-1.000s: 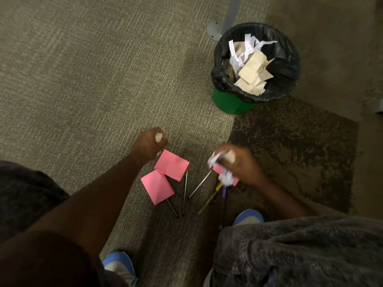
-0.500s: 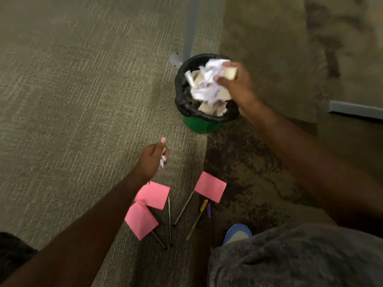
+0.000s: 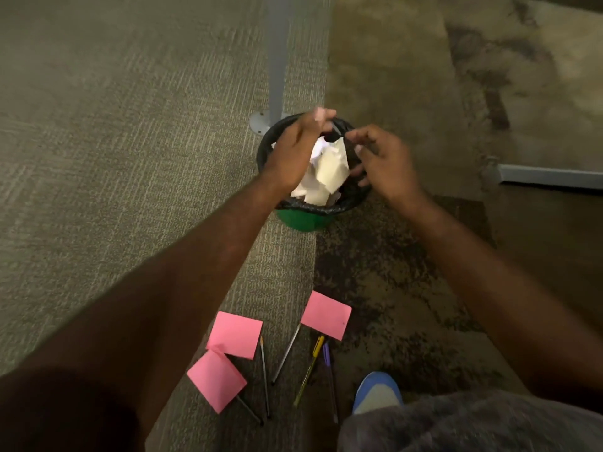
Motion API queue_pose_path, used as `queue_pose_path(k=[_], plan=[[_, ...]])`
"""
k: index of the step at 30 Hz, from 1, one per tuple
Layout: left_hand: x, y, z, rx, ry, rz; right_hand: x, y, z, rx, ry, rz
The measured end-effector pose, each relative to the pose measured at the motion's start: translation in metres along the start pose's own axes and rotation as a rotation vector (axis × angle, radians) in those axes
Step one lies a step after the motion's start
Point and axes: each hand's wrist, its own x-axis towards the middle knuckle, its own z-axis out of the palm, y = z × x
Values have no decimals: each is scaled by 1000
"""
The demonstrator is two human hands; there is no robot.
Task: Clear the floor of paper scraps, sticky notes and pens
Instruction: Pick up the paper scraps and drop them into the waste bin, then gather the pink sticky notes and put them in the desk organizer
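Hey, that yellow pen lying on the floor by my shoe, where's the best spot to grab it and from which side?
Pinch the yellow pen mid-barrel from straight above. It lies flat on the carpet, running near to far, with the purple pen close on its right and its far tip near a pink sticky note. Its left side looks freer for fingers.

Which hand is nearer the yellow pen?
Neither clearly: both hands are over the bin, far beyond the yellow pen. The left hand and right hand look about equally distant.
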Motion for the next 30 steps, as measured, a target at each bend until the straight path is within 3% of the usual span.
queue_pose_path(k=[4, 10, 13, 16, 19, 21, 24, 26, 28, 30], plan=[[-8, -27, -16, 306, -59, 149, -20, 4, -9, 68, 78, -20], [-70, -85, -56, 486, 339, 384, -54, 32, -9, 105, 220, -63], [-116, -124, -70, 562, 336, 294, -69, 48, -1, 98, 246, -125], [-156, -156, -83, 733, 119, 142, -83, 65, 7, 66, 234, -175], [-182, -175, -88, 890, -295, -29, -104, 86, 21, 7, 108, -184], [-193, -180, -85, 998, -547, -62, -123, 104, 34, -126, -58, -146], [-202, -185, -73, 1275, -782, -26, -150, 127, 54, -440, -476, 90], [-208, -183, -61, 1456, -857, -48, -168, 137, 72, -719, -707, 163], [-214, -179, -49, 1543, -815, -11, -185, 140, 89, -962, -723, 75], [-221, -181, -43, 1551, -729, 40, -194, 141, 101, -1037, -663, 13]])
